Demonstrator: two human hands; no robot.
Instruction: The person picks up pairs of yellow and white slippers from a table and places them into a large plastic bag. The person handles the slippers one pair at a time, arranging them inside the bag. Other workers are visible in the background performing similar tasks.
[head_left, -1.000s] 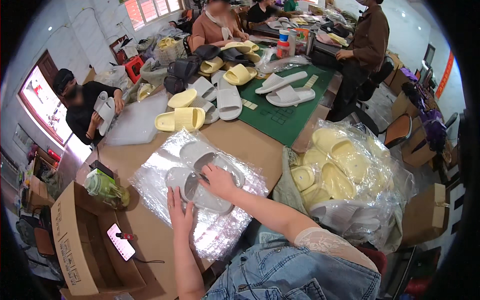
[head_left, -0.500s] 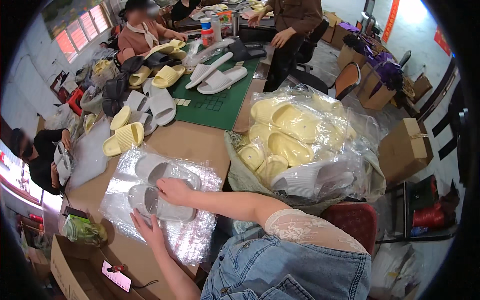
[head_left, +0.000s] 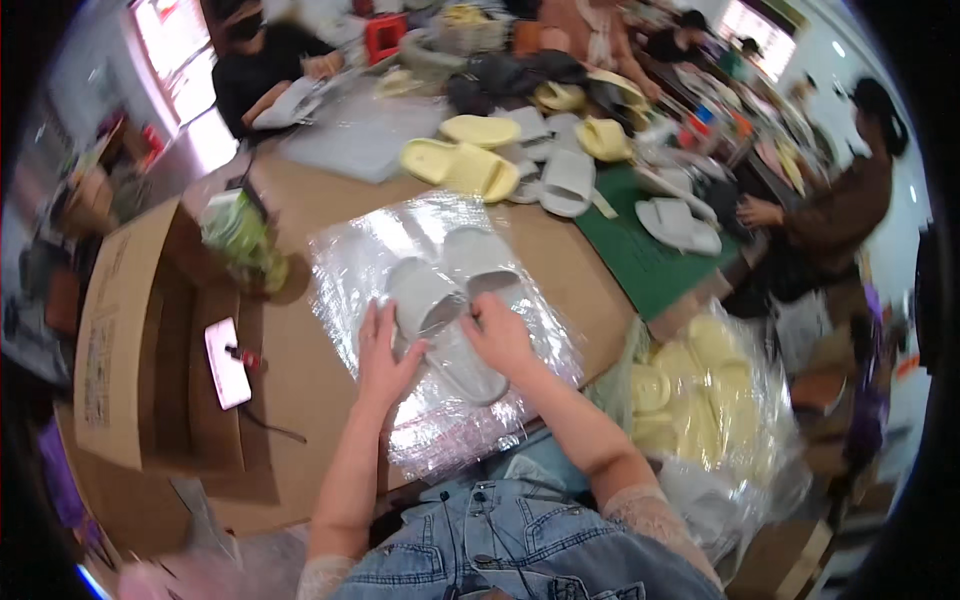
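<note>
Two light grey slippers lie side by side on a stack of clear plastic bags (head_left: 350, 265). My left hand (head_left: 385, 352) rests along the outer side of the left slipper (head_left: 422, 292), its fingers stretched and thumb apart. My right hand (head_left: 497, 335) has its fingers curled at the inner edge of that same slipper, near the foot opening, and appears to pinch it. Just beyond it is the strap of the right slipper (head_left: 480, 255); my right hand and wrist partly cover the rest of that slipper. Motion blurs the picture slightly.
An open cardboard box (head_left: 110, 365) and a phone (head_left: 228, 362) are at left, near a green-wrapped jar (head_left: 240, 240). Yellow slippers (head_left: 465, 168) lie beyond the bags. Bagged yellow slippers (head_left: 700, 385) stand at right. Co-workers sit or stand around the table.
The view has swung left, bringing the box and phone further in. My left hand has moved up along the left slipper's side. My right hand stays at the slippers.
</note>
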